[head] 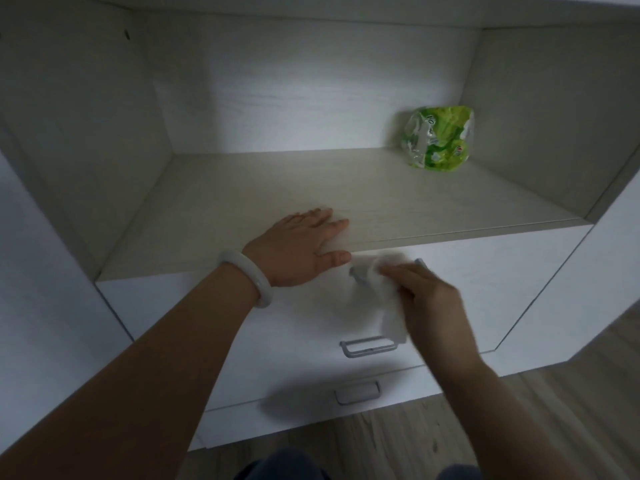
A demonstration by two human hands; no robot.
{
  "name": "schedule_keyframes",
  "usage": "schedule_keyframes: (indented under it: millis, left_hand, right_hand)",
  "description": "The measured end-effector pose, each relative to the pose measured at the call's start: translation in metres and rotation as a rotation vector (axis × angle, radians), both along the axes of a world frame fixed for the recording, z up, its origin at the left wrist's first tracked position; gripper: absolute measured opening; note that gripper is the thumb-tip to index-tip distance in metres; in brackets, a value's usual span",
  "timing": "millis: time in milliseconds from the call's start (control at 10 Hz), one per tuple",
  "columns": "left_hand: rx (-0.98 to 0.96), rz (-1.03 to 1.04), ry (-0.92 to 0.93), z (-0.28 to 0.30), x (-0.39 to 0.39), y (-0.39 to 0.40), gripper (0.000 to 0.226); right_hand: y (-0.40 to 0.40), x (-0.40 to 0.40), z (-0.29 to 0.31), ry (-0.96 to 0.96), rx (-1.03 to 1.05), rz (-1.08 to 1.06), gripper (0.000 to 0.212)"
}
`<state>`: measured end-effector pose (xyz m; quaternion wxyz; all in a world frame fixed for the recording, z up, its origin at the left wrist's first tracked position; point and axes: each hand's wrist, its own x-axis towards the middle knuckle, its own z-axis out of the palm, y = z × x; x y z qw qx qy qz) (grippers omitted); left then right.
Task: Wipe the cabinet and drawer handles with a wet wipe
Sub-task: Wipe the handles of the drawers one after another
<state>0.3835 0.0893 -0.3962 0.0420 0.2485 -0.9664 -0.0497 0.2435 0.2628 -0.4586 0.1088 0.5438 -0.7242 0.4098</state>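
Now right hand (429, 299) fingers (398, 271) pinch wet wipe (377, 292) over top handle (356, 273).

Shelf (311, 188): pale matt board with a faint wood grain.
Drawer fronts (485, 289): below the shelf, smooth matt white.
Handles (369, 346): on the drawer fronts, dull grey metal.
Wipe (377, 299): soft white cloth-like sheet.
Packet (438, 138): on the shelf, glossy crinkled green plastic.
Bangle (247, 280): smooth, pale, polished.
Floor (571, 393): below the drawer fronts, matt wood-look planks.
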Motion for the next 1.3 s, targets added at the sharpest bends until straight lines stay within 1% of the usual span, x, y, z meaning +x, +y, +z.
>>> schedule_keyframes:
  millis: [100,200,300,400,500,600,700,800,900,1000,1100,1200,1300]
  left_hand:
    - [0.001,0.001,0.003,0.0,-0.001,0.0,0.067]
    - [-0.011,0.0,0.011,0.0,-0.001,0.001,0.067]
    - [-0.015,-0.001,0.004,0.001,0.0,0.001,0.067]
    - [-0.016,0.0,-0.002,0.001,0.0,0.001,0.066]
    - [-0.012,0.001,0.002,0.0,-0.001,0.0,0.066]
    - [-0.006,0.005,0.006,-0.001,-0.001,-0.001,0.066]
    - [-0.008,0.006,0.007,-0.001,-0.001,0.0,0.066]
    - [-0.005,0.008,0.003,-0.001,-0.001,0.0,0.066]
    - [-0.001,0.015,-0.002,-0.001,-0.001,-0.001,0.066]
    - [-0.006,0.014,0.01,-0.001,-0.001,0.0,0.066]
    - [-0.005,0.016,0.014,-0.001,-0.002,-0.001,0.067]
    - [-0.006,0.015,0.009,-0.001,-0.002,-0.001,0.067]
    - [0.001,0.021,0.012,0.0,-0.002,0.0,0.066]
  right_hand:
    - [0.007,-0.016,0.004,-0.039,-0.002,-0.118,0.016]
    - [-0.006,0.01,-0.004,-0.011,-0.012,-0.069,0.022]
    - [-0.006,0.028,-0.006,-0.216,-0.073,0.117,0.029]
    - [0.013,0.023,-0.008,-0.539,-0.182,0.22,0.041]
    - [0.032,0.013,-0.034,-0.646,-0.114,0.021,0.044]
    - [0.041,-0.009,-0.073,-0.574,0.079,-0.294,0.027]
    - [0.033,-0.026,-0.097,-0.51,0.16,-0.357,0.019]
    - [0.014,-0.019,-0.113,-0.337,0.257,-0.228,0.018]
    - [0.0,-0.014,-0.127,-0.196,0.334,-0.141,0.029]
    - [-0.005,-0.017,-0.126,-0.267,0.35,-0.127,0.031]
    - [-0.006,-0.017,-0.128,-0.285,0.355,-0.149,0.027]
    - [-0.007,-0.007,-0.132,-0.273,0.315,-0.131,0.022]
    - [-0.009,0.007,-0.133,-0.313,0.358,-0.019,0.027]
